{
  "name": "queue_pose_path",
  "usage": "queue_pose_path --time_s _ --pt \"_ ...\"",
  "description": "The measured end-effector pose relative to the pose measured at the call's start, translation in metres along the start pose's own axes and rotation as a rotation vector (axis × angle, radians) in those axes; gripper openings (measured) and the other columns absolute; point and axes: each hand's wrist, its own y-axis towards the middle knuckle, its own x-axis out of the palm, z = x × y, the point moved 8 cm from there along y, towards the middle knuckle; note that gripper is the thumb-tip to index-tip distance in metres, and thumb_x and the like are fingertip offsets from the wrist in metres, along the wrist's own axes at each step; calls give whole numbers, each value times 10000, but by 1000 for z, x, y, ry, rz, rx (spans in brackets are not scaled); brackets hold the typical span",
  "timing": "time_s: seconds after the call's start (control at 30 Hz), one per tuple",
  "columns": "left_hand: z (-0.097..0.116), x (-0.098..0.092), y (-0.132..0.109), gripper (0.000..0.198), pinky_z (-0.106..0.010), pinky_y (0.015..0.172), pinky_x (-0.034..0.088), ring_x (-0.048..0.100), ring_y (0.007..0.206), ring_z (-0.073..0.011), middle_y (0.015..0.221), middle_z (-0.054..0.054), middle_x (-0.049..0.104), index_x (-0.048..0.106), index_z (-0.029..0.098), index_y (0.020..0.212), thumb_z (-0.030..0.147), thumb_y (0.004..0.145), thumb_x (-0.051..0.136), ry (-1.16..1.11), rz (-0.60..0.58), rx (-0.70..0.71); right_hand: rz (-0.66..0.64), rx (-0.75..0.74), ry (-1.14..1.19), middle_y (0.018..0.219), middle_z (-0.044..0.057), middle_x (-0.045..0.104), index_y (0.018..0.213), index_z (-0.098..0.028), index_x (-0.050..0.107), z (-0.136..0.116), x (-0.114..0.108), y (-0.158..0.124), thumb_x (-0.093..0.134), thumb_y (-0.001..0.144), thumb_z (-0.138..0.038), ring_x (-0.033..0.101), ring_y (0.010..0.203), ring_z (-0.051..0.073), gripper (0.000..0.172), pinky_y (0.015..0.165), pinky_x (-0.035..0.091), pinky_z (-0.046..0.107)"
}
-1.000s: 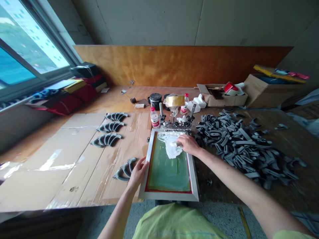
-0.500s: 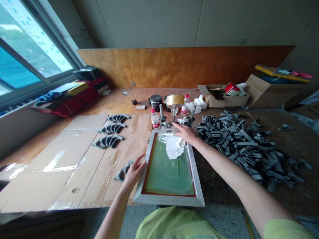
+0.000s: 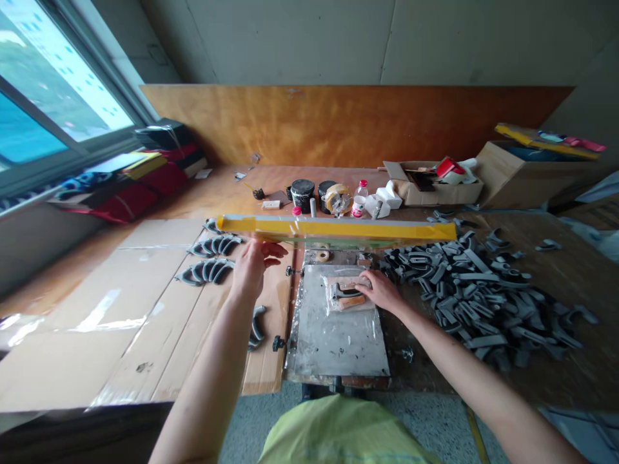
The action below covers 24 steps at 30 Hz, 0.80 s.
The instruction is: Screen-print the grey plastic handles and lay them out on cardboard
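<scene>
A screen-printing frame (image 3: 338, 228) is tilted up, its yellow-taped edge facing me. My left hand (image 3: 252, 265) is just under the left part of that edge, fingers apart and pointing right; whether it touches the frame is unclear. My right hand (image 3: 381, 290) is closed at the right end of a grey curved handle-like part (image 3: 344, 292). That part lies in a small holder covered in clear film, on a flat metal plate (image 3: 333, 345). Similar curved parts (image 3: 206, 271) stand in rows on the cardboard (image 3: 120, 348) to the left.
A large heap of loose grey parts (image 3: 474, 290) lies on the right of the table. Behind the frame are black tubs (image 3: 303, 195), a tape roll (image 3: 338, 198), a bottle (image 3: 359, 200) and an open carton (image 3: 442, 193). Clamp knobs (image 3: 278, 343) stick out left of the plate.
The frame has swung up from lying flat, uncovering the plate and the grey part. My left hand has risen with it. My right hand has come down and nearer, onto the grey part.
</scene>
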Motion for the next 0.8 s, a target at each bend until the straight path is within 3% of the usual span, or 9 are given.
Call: queue_pose_path --time_s 0.1,0.2,0.33,0.43,0.53,0.63,0.7,0.77,0.8 --pt "-25 0 -18 542 -207 567 454 604 649 -116 809 -14 692 583 200 1137 643 828 551 -20 22 -51 -61 -87 -49 1085 73 668 1107 -204 608 -23 17 -9 724 802 -329 583 1053 241 350 907 437 368" --pt "-76 3 -53 617 -207 576 459 593 655 -114 827 -9 677 516 227 1302 634 840 549 8 -23 -222 -91 -63 -72 1094 70 654 1129 -216 606 -24 19 -10 745 789 -323 567 1068 254 383 916 431 394" --pt "-140 15 -108 625 -212 565 452 590 667 -126 831 -39 674 599 170 1215 648 814 570 78 -129 -462 -115 -53 -32 1097 65 654 1125 -224 624 -18 17 -7 761 784 -294 567 1063 243 374 916 427 389" --pt "-167 38 -143 605 -225 576 465 611 692 -143 849 -68 694 655 144 1118 649 789 605 94 -262 -591 -113 -90 8 1025 36 669 999 -221 663 -20 13 -5 737 807 -211 575 1012 206 205 909 421 359" --pt "-181 67 -168 634 -246 579 497 657 741 -174 947 -116 727 647 138 1168 641 783 626 47 -341 -717 -55 -163 0 948 37 669 920 -188 665 -43 4 -12 704 843 -224 568 964 192 93 896 423 339" --pt "-188 85 -172 553 -268 594 540 699 840 -201 1091 -125 724 615 178 1199 606 853 565 -135 -237 -797 -8 -377 -60 905 50 659 905 -178 668 -97 2 -32 645 891 -287 548 940 200 113 891 424 347" --pt "-191 83 -166 401 -263 603 550 712 820 -188 1008 -99 740 640 183 1077 528 907 525 -257 -130 -820 -6 -586 -88 902 48 658 928 -190 674 -132 5 -49 586 925 -300 540 931 201 141 900 420 361" --pt "-195 59 -157 285 -239 580 538 715 753 -171 873 -72 745 636 182 955 446 915 537 -276 -22 -822 14 -705 -77 915 33 665 997 -215 675 -140 -1 -56 547 946 -283 547 927 192 154 908 419 363" --pt "-197 38 -151 253 -231 567 530 714 727 -167 836 -61 744 626 187 925 429 903 555 -246 38 -805 40 -688 -70 917 25 669 1025 -228 674 -129 -10 -53 538 950 -264 553 919 186 159 896 426 354"
